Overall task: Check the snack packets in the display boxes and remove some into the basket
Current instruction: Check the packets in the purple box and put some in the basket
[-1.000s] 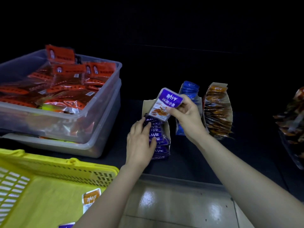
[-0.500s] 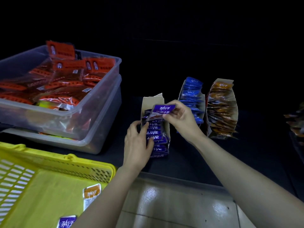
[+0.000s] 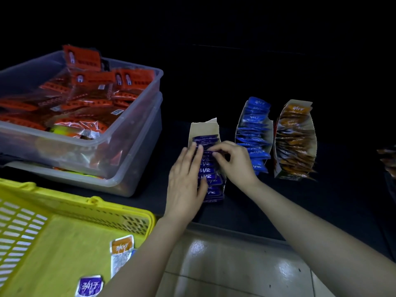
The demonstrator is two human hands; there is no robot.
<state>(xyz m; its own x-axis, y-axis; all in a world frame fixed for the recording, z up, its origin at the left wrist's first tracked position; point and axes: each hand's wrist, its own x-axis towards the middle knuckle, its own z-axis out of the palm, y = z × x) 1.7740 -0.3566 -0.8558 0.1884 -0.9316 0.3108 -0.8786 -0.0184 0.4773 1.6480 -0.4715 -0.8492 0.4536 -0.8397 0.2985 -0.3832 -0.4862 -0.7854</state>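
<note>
Leafing through the purple packets [image 3: 209, 171] that stand in a row in the leftmost display box [image 3: 204, 127], the person has both hands on them. The left hand [image 3: 186, 181] lies flat along the row's left side, fingers nearly straight and pressing the tops, thumb across the nearer packets; it grips nothing. The right hand [image 3: 234, 162] has its fingers curled, thumb and fingertips pinching the top edge of one purple packet [image 3: 207, 152] near the far end of the row, not yet lifted clear.

To do this well, the left hand ought to hold the neighbours down so that only the pinched one comes up. The right should pull straight upward rather than sideways, since the thin cardboard wall looks likely to bend or tip. The yellow basket [image 3: 120, 211] sits near left with an orange packet [image 3: 122, 247] inside, so the carry probably crosses the left forearm; raising the packet first seems wise. The blue box [image 3: 254, 129] stands just beside the right hand.
</note>
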